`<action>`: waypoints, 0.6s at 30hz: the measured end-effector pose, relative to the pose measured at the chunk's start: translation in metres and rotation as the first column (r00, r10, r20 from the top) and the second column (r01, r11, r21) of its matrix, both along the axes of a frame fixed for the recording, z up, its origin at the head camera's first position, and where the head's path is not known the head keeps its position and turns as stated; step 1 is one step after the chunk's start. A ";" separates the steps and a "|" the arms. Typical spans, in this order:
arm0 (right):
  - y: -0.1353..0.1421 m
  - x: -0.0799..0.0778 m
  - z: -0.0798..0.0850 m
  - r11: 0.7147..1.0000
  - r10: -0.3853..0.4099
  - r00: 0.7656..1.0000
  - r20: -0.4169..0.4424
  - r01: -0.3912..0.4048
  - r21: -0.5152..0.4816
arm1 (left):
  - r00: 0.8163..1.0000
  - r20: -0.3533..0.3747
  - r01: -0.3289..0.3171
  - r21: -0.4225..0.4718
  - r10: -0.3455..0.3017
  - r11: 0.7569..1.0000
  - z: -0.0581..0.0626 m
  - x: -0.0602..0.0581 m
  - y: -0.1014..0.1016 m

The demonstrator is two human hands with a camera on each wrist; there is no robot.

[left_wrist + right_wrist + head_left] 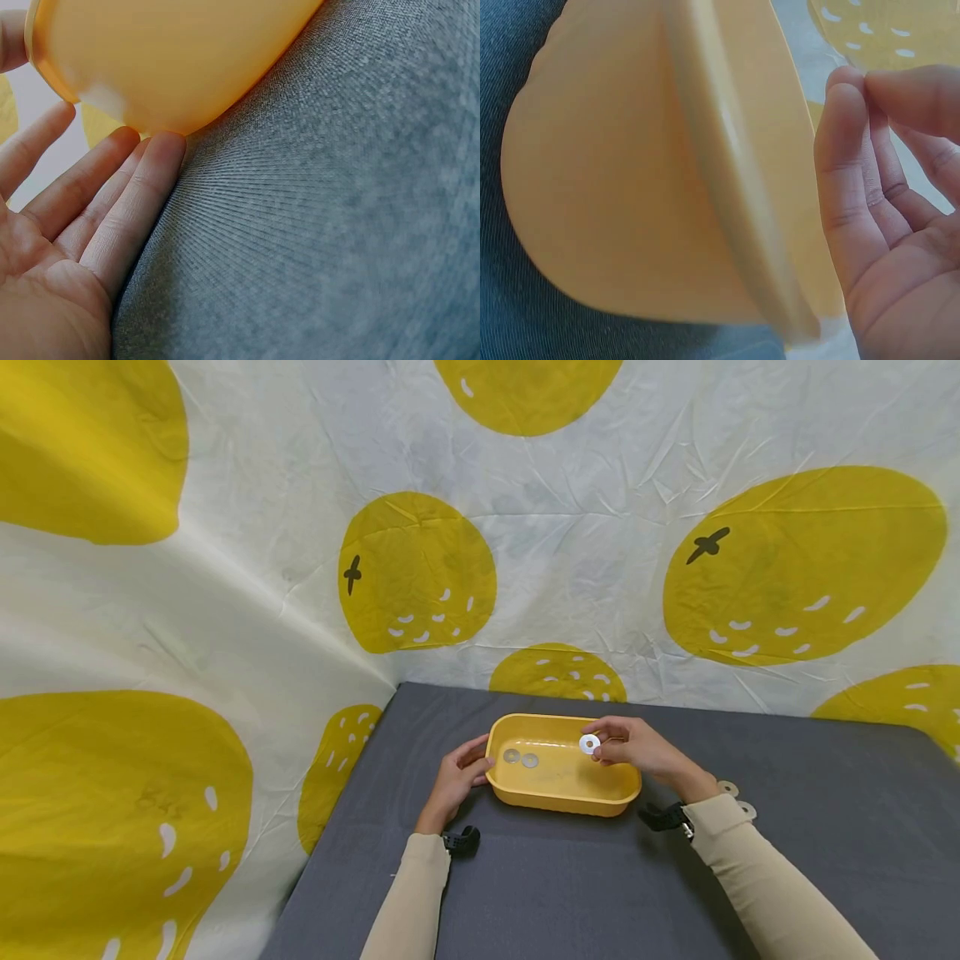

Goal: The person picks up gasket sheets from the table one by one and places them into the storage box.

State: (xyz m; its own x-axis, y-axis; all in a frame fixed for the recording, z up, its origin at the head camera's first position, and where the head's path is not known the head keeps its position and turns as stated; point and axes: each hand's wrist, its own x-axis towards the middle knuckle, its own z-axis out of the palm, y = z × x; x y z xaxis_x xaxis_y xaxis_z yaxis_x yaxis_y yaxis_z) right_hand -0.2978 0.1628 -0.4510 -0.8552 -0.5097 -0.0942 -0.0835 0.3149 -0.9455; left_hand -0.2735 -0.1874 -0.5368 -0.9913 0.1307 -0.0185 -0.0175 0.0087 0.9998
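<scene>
Two hands work at one yellow tray (555, 802) set on the dark table (555, 885). In the head view, the right hand (643, 748) reaches in over the tray's right half, a silvery washer (584, 742) clamped between thumb and fingers, its flat face turned toward the camera. Two more washers (529, 764) lie just beside each other on the tray floor toward its left end; others (727, 787) rest on the table by the right wrist, partly covered by the arm. The step in hand looks like shifting washers singly between table and tray, most likely into it, though the direction cannot be told for certain. If so, the next move calls for lowering this one to the tray floor and then loosening the pinch. The left hand (456, 779) holds the tray's left end, and both forearms slant inward from the near side.

The left wrist view shows that grip from close by: the thumb is at the rim, and the fingers (124, 217) run nearly straight, slightly spread, some tips against the outer wall. It looks like a light, steadying hold.

In the right wrist view, the thumb and fingertips meet beside the tray's rim, with other fingers bent behind them; the washer itself cannot be made out from this side.
</scene>
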 end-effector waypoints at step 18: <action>-0.032 -0.004 -0.002 1.000 0.012 1.000 0.014 -0.012 0.006 | 1.000 0.001 0.016 0.016 -0.016 1.000 -0.001 0.000 -0.002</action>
State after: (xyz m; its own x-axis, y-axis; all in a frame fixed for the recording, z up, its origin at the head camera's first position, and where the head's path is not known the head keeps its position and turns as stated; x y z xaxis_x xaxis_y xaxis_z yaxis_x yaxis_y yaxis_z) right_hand -0.3020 0.1305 -0.4533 -0.8476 -0.5192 -0.1096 -0.0740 0.3201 -0.9445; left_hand -0.2738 -0.1889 -0.5376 -0.9890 0.1470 -0.0172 -0.0184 -0.0066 0.9998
